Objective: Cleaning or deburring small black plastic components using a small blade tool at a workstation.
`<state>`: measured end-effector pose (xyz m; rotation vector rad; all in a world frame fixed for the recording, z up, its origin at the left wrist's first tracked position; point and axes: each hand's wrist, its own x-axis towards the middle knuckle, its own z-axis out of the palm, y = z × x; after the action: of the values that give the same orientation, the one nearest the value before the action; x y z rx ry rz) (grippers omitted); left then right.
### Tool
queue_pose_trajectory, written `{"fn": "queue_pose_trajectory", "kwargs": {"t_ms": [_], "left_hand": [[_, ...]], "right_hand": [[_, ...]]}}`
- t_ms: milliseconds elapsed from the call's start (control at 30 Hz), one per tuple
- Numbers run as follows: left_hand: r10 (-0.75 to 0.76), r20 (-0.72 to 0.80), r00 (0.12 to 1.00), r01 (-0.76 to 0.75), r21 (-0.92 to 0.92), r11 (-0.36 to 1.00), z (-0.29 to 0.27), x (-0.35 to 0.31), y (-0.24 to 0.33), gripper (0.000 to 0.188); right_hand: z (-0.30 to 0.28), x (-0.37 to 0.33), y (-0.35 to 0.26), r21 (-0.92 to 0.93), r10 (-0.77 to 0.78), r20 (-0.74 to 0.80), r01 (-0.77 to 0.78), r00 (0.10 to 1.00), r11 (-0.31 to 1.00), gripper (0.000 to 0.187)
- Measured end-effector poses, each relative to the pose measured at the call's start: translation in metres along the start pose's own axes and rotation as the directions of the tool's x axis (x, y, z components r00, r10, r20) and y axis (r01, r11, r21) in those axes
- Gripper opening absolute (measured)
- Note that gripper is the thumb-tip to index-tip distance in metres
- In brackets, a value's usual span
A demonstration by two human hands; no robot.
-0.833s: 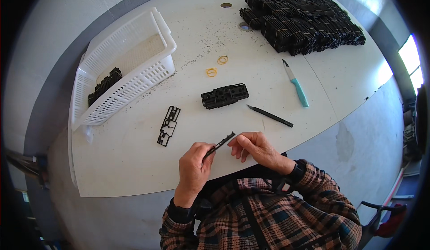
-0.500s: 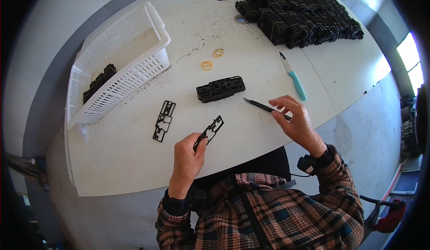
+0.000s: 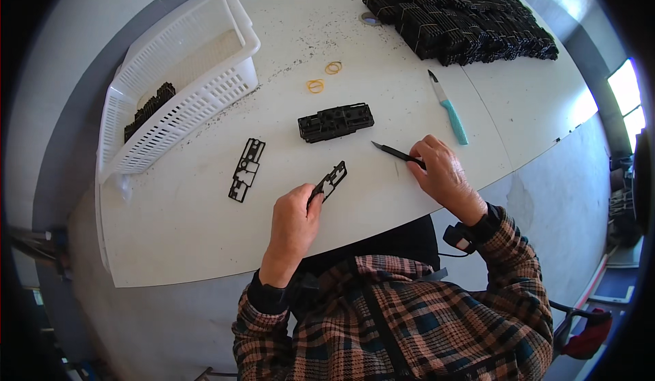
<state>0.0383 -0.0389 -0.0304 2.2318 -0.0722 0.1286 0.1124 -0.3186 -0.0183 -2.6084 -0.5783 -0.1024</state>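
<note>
My left hand (image 3: 295,225) is closed on a flat black plastic frame (image 3: 333,180) with cut-out openings, holding it tilted above the table. In my right hand (image 3: 440,171) a slim black craft knife (image 3: 396,153) is gripped by its handle, the blade pointing left. Beyond the hands lies a stack of black plastic frames (image 3: 336,122). A single black plastic frame (image 3: 246,169) rests flat on the table, left of my left hand.
A white plastic basket (image 3: 184,118) at the left holds some black parts. Two yellow rubber bands (image 3: 315,86), a turquoise-handled knife (image 3: 453,118) and a large pile of bundled black parts (image 3: 471,26) lie farther off. Dark crumbs dot the white table (image 3: 184,238).
My right hand has closed round the craft knife's handle, its fingers having been looser over it before. My left hand has shifted slightly, and its frame has turned a little.
</note>
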Motion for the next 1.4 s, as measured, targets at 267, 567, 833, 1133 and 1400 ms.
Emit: {"fn": "queue_pose_trajectory", "kwargs": {"t_ms": [267, 567, 833, 1133, 1400], "left_hand": [[-0.001, -0.024, 1.000, 0.002, 0.031, 1.000, 0.002, -0.009, 0.006, 0.010], [0.023, -0.032, 0.999, -0.019, 0.115, 0.993, 0.009, -0.007, 0.009, 0.013], [0.025, -0.033, 0.999, -0.019, 0.176, 0.984, 0.012, -0.010, 0.017, 0.013], [0.004, -0.006, 1.000, -0.002, 0.274, 0.962, 0.012, -0.013, 0.030, 0.014], [-0.001, -0.012, 1.000, 0.004, 0.310, 0.951, 0.018, -0.013, 0.031, 0.013]], "right_hand": [[-0.007, -0.020, -0.023, 0.184, 0.007, 0.005, -0.008, 1.000, 0.983, 0.014], [0.003, -0.034, -0.049, 0.273, -0.106, 0.132, 0.066, 0.986, 0.960, 0.033], [0.003, -0.025, -0.061, 0.060, -0.140, 0.320, 0.128, 0.937, 0.990, 0.060], [0.011, -0.021, -0.059, 0.013, -0.159, 0.283, 0.162, 0.946, 0.987, 0.065], [0.023, -0.021, -0.064, -0.063, -0.152, 0.232, 0.171, 0.961, 0.983, 0.070]]}}
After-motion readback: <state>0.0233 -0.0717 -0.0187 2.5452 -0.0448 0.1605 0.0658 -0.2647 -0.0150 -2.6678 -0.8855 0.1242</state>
